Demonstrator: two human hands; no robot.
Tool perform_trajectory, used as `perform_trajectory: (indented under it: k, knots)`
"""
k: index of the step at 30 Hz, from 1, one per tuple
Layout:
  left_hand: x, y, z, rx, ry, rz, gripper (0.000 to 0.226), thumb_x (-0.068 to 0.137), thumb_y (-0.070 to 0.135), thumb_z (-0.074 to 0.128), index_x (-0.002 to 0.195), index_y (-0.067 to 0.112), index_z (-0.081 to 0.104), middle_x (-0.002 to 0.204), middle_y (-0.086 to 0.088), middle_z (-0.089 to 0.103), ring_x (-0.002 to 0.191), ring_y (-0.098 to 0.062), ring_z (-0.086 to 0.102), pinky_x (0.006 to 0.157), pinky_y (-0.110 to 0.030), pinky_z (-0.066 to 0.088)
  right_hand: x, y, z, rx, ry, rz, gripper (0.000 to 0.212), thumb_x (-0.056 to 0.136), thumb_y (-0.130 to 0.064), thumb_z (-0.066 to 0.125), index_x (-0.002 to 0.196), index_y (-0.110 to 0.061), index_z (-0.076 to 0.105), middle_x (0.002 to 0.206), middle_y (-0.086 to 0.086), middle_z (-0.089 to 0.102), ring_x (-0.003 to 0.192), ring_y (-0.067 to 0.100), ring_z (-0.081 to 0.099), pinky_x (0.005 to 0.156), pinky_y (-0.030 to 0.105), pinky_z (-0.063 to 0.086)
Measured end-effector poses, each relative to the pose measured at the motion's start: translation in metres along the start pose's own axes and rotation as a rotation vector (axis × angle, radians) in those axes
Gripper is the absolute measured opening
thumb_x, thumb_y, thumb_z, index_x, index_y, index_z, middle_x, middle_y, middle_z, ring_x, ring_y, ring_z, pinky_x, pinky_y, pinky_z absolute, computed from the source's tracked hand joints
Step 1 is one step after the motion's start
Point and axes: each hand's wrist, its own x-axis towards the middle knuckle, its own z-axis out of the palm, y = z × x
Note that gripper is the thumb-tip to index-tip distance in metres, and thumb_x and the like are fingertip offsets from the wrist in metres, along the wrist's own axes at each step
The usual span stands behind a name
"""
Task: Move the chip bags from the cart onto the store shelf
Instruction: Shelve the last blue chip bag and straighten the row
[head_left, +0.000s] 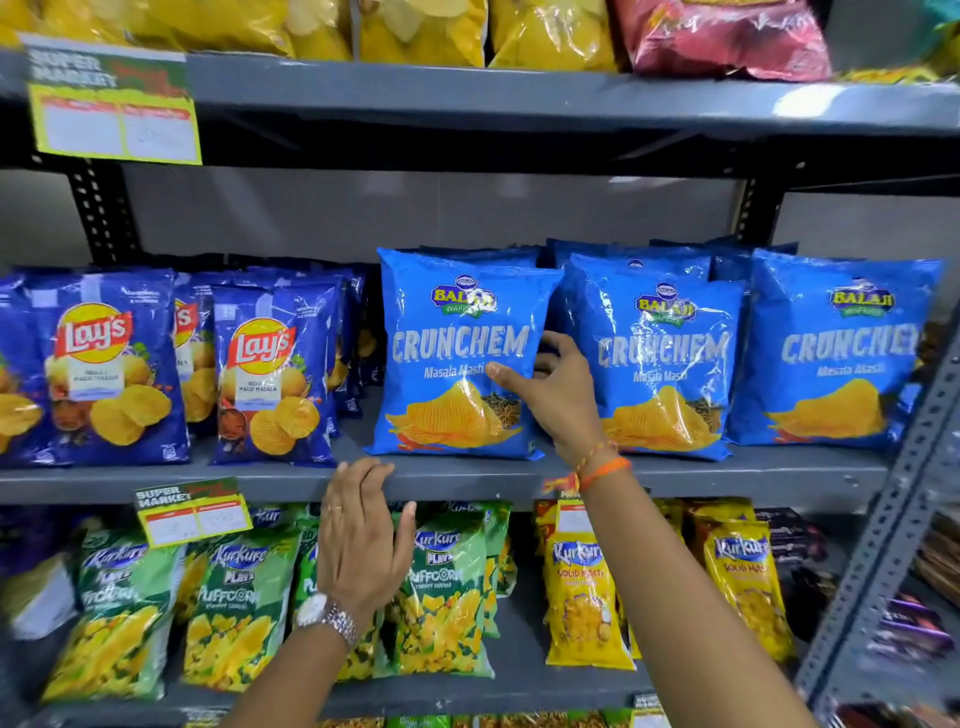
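A light blue Crunchem chip bag (452, 353) stands upright on the middle grey shelf (467, 480). My right hand (550, 395) grips its right edge, thumb on the front and fingers behind it. Two more Crunchem bags stand to the right, the middle Crunchem bag (660, 364) and the right Crunchem bag (836, 353), each with others behind. My left hand (363, 540) hovers just below the shelf's front edge, fingers together and holding nothing. The cart is out of view.
Dark blue Lay's bags (114, 369) fill the shelf's left part. Green Kurkure Puffcorn bags (234, 597) and yellow Kurkure bags (582, 597) hang on the shelf below. Yellow and red bags (727, 36) sit on the top shelf. A price tag (192, 512) clips to the shelf edge.
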Motion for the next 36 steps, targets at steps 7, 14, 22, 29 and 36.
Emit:
perform_trajectory:
  k: [7,14,22,29,36]
  knots:
    - [0.003,0.033,0.0,0.002,-0.096,0.205,0.055,0.104,0.046,0.029,0.13,0.008,0.059,0.131,-0.01,0.06,0.127,-0.026,0.048,0.126,-0.033,0.013,-0.027,-0.007,-0.092,-0.062,0.494,-0.179,0.07,0.064,-0.026,0.094,0.122,-0.017,0.055,0.096,-0.001,0.069,0.085,0.015,0.064,0.08,0.036,0.058]
    - [0.01,0.051,0.013,-0.034,-0.128,0.187,0.06,0.105,0.049,0.025,0.124,0.006,0.063,0.123,-0.013,0.067,0.121,-0.027,0.048,0.118,-0.037,0.024,-0.002,0.021,-0.162,-0.296,0.488,0.044,0.107,0.054,-0.05,0.093,0.14,-0.014,0.04,0.128,0.01,0.055,0.116,0.025,0.056,0.095,0.04,0.052]
    - [0.005,0.049,0.019,-0.014,-0.124,0.168,0.058,0.105,0.05,0.024,0.125,0.009,0.06,0.123,-0.011,0.064,0.118,-0.029,0.049,0.111,-0.044,0.031,0.017,0.031,-0.183,-0.028,0.076,0.157,0.094,0.049,-0.032,0.094,0.128,-0.014,0.048,0.131,0.013,0.066,0.104,0.021,0.069,0.074,0.026,0.06]
    - [0.005,0.05,0.024,0.001,-0.107,0.165,0.056,0.105,0.049,0.024,0.125,0.01,0.059,0.124,-0.01,0.062,0.115,-0.031,0.052,0.11,-0.046,0.032,0.021,0.035,-0.183,-0.058,0.158,-0.078,0.104,0.037,-0.039,0.101,0.128,-0.024,0.051,0.125,-0.001,0.068,0.114,0.013,0.067,0.091,0.035,0.06]
    - [0.002,0.046,0.029,0.024,-0.141,0.14,0.049,0.097,0.042,0.043,0.129,0.009,0.059,0.129,-0.011,0.062,0.118,-0.038,0.059,0.112,-0.052,0.037,0.023,0.046,-0.183,-0.055,0.194,-0.137,0.102,0.051,-0.018,0.1,0.137,-0.02,0.047,0.132,0.0,0.065,0.121,0.015,0.065,0.096,0.043,0.059]
